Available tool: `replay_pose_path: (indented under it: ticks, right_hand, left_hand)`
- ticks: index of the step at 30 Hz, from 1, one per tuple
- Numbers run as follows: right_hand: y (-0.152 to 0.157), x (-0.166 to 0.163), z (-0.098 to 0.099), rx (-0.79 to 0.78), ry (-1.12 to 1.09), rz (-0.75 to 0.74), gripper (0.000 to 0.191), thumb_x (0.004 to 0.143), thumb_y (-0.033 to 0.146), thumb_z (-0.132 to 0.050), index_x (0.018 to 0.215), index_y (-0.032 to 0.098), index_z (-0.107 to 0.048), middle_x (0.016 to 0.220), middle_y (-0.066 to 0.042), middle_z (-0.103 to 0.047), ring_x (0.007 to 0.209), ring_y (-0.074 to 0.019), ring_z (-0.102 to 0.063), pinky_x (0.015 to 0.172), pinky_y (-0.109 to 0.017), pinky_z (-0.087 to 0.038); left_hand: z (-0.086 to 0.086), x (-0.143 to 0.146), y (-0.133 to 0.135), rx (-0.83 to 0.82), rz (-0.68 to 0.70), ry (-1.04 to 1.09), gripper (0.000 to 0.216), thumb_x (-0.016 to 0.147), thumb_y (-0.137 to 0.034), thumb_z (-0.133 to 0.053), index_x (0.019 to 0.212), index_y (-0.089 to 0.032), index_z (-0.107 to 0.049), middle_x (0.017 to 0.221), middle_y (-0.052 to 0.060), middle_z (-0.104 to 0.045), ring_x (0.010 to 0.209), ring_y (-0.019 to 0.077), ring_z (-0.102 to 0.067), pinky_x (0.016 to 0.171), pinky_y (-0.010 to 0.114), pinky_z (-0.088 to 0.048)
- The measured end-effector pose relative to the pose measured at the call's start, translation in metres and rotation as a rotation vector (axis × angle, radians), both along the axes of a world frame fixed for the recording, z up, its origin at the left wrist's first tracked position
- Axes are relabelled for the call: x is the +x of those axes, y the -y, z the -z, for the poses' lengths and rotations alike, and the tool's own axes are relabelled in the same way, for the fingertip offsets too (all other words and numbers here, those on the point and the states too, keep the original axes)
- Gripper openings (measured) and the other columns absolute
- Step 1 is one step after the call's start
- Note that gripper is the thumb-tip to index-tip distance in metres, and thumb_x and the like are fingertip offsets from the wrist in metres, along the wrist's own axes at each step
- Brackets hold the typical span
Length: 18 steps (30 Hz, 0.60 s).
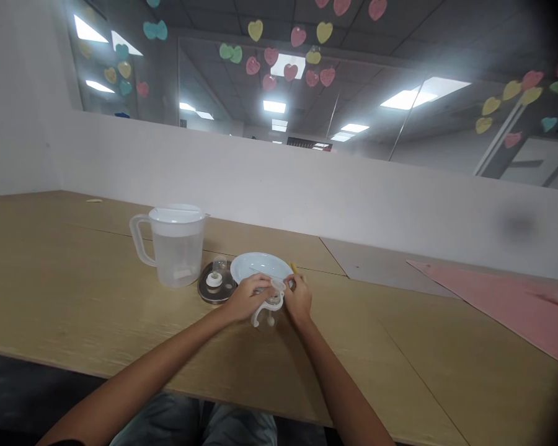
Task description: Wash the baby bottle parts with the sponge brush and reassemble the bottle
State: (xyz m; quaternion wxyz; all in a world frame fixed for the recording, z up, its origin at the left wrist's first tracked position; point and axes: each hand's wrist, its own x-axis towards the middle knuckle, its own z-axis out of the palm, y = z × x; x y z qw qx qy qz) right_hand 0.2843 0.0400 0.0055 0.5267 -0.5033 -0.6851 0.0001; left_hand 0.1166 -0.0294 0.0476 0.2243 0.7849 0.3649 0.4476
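Note:
My left hand (251,296) curls around a small clear baby bottle piece with a curved white handle (277,304), held just above the table in front of the plate. A clear round rim tops it, and a small whitish ball shows below. On its other side, my right hand (298,295) is closed in a pinch close to the rim. A thin yellow stick-like thing (294,268) pokes up from its fingers; the rest is hidden. Behind both hands stands a white plate (242,263). Left of it, a round metal tray (205,292) carries a white bottle collar (214,280) and a clear dome cap (220,264).
A lidded clear pitcher (177,257) with its handle to the left stands beyond the tray. Pink sheet (506,300) and grey sheet (381,266) lie at the right. The wooden table (97,297) meets a white wall (260,186) below a window with heart stickers.

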Motion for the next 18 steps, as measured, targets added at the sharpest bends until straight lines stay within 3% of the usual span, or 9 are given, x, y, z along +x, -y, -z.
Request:
replay_pose_path:
  ticks: [5,9,13,18]
  right_hand:
    - [-0.002,0.001,0.002,0.022,0.004,-0.013,0.019,0.077,0.028,-0.043,0.072,0.019,-0.059,0.076,-0.004,-0.055,0.079,-0.0193,-0.049,0.076,-0.033,-0.039]
    - [-0.002,0.003,0.004,0.018,0.016,-0.011,0.021,0.078,0.029,-0.043,0.072,0.019,-0.060,0.079,-0.005,-0.055,0.081,-0.0198,-0.050,0.077,-0.033,-0.039]
    - [-0.002,0.003,0.005,0.013,-0.041,-0.021,0.021,0.077,0.030,-0.043,0.074,0.019,-0.060,0.080,-0.004,-0.055,0.080,-0.0186,-0.051,0.075,-0.031,-0.040]
    - [-0.002,0.003,0.006,-0.021,-0.156,-0.044,0.022,0.078,0.031,-0.043,0.075,0.019,-0.060,0.081,-0.003,-0.055,0.075,-0.0161,-0.053,0.070,-0.028,-0.042]
  left_hand:
    - [-0.001,-0.012,-0.004,0.179,-0.099,-0.131,0.033,0.090,-0.033,-0.040,0.099,-0.019,-0.068,0.097,0.006,-0.064,0.094,0.0190,-0.056,0.087,0.032,-0.041]
    - [0.005,-0.037,-0.020,0.257,-0.283,-0.151,0.032,0.091,-0.029,-0.037,0.106,-0.019,-0.064,0.102,0.006,-0.065,0.096,0.0188,-0.057,0.088,0.032,-0.041]
    - [0.021,-0.076,-0.034,0.299,-0.537,-0.383,0.029,0.088,-0.022,-0.039,0.103,-0.020,-0.064,0.103,0.008,-0.065,0.098,0.0225,-0.056,0.088,0.037,-0.040]
    - [0.050,-0.114,-0.039,0.203,-0.647,-0.495,0.032,0.085,-0.020,-0.040,0.110,-0.020,-0.060,0.103,0.009,-0.063,0.099,0.0225,-0.056,0.087,0.035,-0.044]
